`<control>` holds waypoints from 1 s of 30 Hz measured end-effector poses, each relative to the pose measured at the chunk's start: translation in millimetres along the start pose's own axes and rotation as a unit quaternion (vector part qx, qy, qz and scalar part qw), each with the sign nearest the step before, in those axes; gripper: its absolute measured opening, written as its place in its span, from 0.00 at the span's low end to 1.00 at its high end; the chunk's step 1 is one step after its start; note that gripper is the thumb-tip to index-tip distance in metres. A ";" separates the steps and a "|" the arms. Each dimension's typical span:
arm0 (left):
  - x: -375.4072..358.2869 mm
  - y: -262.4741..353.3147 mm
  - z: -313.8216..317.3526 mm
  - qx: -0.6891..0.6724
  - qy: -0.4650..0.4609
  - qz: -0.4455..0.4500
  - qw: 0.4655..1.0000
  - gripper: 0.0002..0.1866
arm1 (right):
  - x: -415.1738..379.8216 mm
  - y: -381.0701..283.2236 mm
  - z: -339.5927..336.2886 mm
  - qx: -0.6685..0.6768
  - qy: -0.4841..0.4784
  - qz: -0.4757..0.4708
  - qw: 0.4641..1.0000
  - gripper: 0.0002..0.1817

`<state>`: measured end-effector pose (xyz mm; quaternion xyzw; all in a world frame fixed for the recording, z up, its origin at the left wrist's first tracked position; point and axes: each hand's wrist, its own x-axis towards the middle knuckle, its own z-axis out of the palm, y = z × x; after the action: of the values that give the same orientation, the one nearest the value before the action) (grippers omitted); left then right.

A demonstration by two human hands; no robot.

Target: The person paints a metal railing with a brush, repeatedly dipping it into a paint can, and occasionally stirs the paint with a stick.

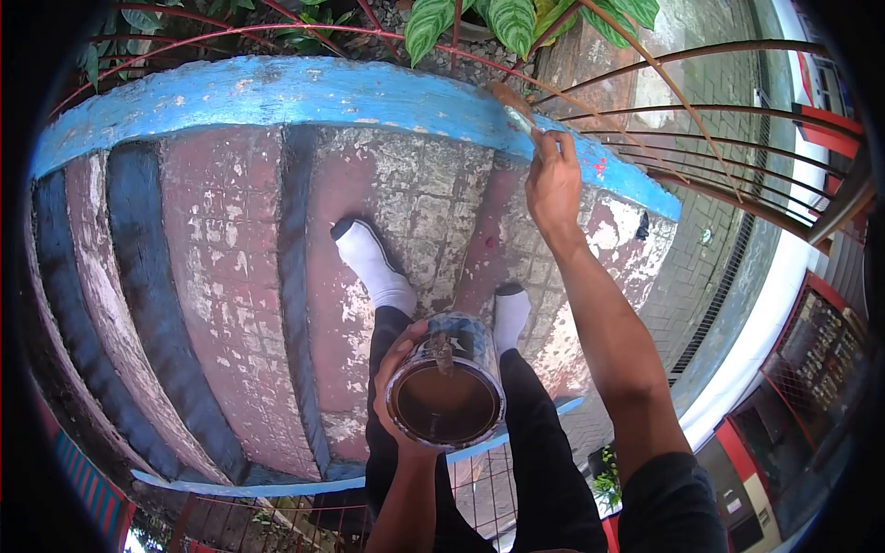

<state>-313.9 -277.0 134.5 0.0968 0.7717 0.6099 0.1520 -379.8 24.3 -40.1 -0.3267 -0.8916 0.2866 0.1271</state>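
Note:
My left hand (391, 373) is wrapped round the side of a paint can (472, 334), its outside smeared with blue and white. Brown paint (446, 402) shows inside the can's round mouth, with a dried drip over the rim. Stretched far forward, my right hand (555, 182) grips a paintbrush (520, 118). The brush's brown-stained bristles point away from me and overlap the far blue ledge (387, 95), right at the foot of the metal railing. Part of the brush handle is hidden in my fingers.
I stand in white socks (371, 267) on a worn, flaking maroon step (341, 318). More steps with dark blue edges (300, 276) lie to the left. Rusty railing bars (701, 138) curve along the right, and leafy plants (512, 23) grow beyond the ledge.

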 end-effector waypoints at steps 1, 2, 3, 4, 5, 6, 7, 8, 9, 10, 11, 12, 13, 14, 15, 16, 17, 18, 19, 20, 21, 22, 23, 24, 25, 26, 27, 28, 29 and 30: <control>1.4 0.7 1.5 -0.008 0.004 0.004 1.000 0.36 | 7.2 -3.2 -7.9 0.000 0.000 0.001 1.000 0.19; 2.5 2.0 1.9 -0.008 0.005 0.010 1.000 0.36 | 13.9 -6.7 -16.3 0.017 0.023 0.008 1.000 0.19; 1.9 4.1 0.7 -0.005 0.004 0.013 1.000 0.35 | 18.1 -6.7 -20.9 0.035 0.046 0.016 0.998 0.20; 1.2 6.3 -0.6 -0.003 0.004 0.016 1.000 0.35 | 22.8 -2.8 -24.9 0.010 0.060 -0.003 0.998 0.20; 0.7 6.8 -1.7 -0.021 0.005 0.005 1.000 0.35 | 21.8 -4.6 -29.3 0.012 0.061 -0.002 0.998 0.20; 3.4 10.3 -2.5 -0.040 0.007 -0.003 0.999 0.34 | 19.7 -7.7 -35.2 0.002 0.063 -0.003 0.998 0.20; 7.6 15.9 -5.6 -0.039 0.005 0.003 0.999 0.34 | 18.4 -11.6 -41.2 -0.008 0.067 -0.004 0.998 0.19; 13.1 22.5 -10.2 -0.004 -0.009 0.018 1.000 0.33 | 15.4 -17.1 -45.1 0.017 0.086 -0.007 0.996 0.19; 16.8 27.1 -12.0 0.015 -0.017 0.027 0.999 0.32 | 14.5 -19.0 -45.2 0.018 0.093 -0.008 0.995 0.19; 20.4 31.8 -13.8 0.033 -0.025 0.037 0.998 0.31 | 13.1 -20.7 -43.8 0.032 0.100 0.024 0.994 0.17; 23.0 34.7 -15.2 0.028 -0.021 0.040 0.999 0.30 | 12.1 -22.1 -40.3 0.046 0.106 0.057 0.992 0.16; 23.7 35.9 -17.6 0.028 -0.021 0.043 0.998 0.29 | 14.0 -17.3 -27.4 0.031 0.149 0.038 0.988 0.14; 24.4 37.4 -20.1 0.029 -0.021 0.045 0.998 0.28 | 18.4 -15.3 -13.8 0.035 0.152 0.041 0.987 0.14; 23.5 35.5 -22.1 0.013 -0.012 0.047 0.999 0.27 | 23.3 -13.9 1.8 0.120 0.143 0.135 0.973 0.14; 22.2 33.9 -23.7 0.007 -0.012 0.046 0.999 0.26 | 24.4 -29.4 3.8 0.194 0.128 0.197 0.953 0.14; 21.0 32.2 -25.1 0.001 -0.011 0.045 0.999 0.26 | 24.7 -42.2 8.1 0.263 0.121 0.259 0.921 0.14; 19.6 30.2 -25.1 -0.021 0.012 0.041 0.999 0.24 | 20.4 -58.2 14.8 0.263 0.124 0.266 0.919 0.14; 20.5 30.5 -24.0 -0.034 0.021 0.037 0.999 0.24 | 17.1 -67.8 22.3 0.242 0.135 0.245 0.929 0.13; 21.2 30.5 -22.9 -0.048 0.030 0.034 0.998 0.23 | 15.0 -74.8 27.9 0.218 0.146 0.222 0.939 0.12; 24.8 36.2 -22.6 -0.012 0.026 0.025 0.999 0.23 | 11.8 -82.1 33.6 0.210 0.150 0.225 0.940 0.12; 24.4 34.7 -23.3 0.003 0.027 0.015 1.000 0.22 | 7.7 -88.2 39.2 0.188 0.182 0.182 0.948 0.12; 24.0 33.4 -24.0 0.018 0.028 0.006 0.999 0.22 | 3.7 -88.9 39.1 0.166 0.213 0.139 0.953 0.11; 23.4 32.5 -24.8 0.032 0.028 -0.004 0.999 0.22 | -1.1 -86.5 35.5 0.162 0.214 0.141 0.953 0.11; 20.8 27.2 -28.9 0.102 -0.032 0.043 0.993 0.44 | -4.3 -87.1 33.3 0.185 0.190 0.147 0.953 0.11; 17.5 24.4 -33.2 0.172 -0.089 0.090 0.977 0.73 | -6.5 -89.1 32.1 0.210 0.165 0.151 0.952 0.11; 13.7 23.9 -37.4 0.173 -0.087 0.089 0.977 0.73 | -7.2 -88.7 29.0 0.212 0.163 0.151 0.952 0.11; 12.4 25.6 -39.4 0.184 -0.097 0.059 0.976 0.72 | -8.1 -83.2 25.3 0.204 0.146 0.137 0.958 0.12; 11.8 26.0 -38.0 0.188 -0.104 0.044 0.976 0.72 | -8.3 -77.2 20.8 0.194 0.131 0.123 0.964 0.13; 11.3 26.4 -36.5 0.192 -0.110 0.030 0.975 0.72 | -9.2 -71.9 16.8 0.193 0.133 0.124 0.964 0.13; 11.2 26.3 -32.8 0.182 -0.109 0.022 0.977 0.72 | -9.2 -68.3 10.9 0.191 0.123 0.078 0.971 0.14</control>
<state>-336.9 -296.9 165.6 0.2057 0.8461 0.4485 0.2019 -412.2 -28.8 -8.6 -0.3978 -0.7698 0.4181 0.2727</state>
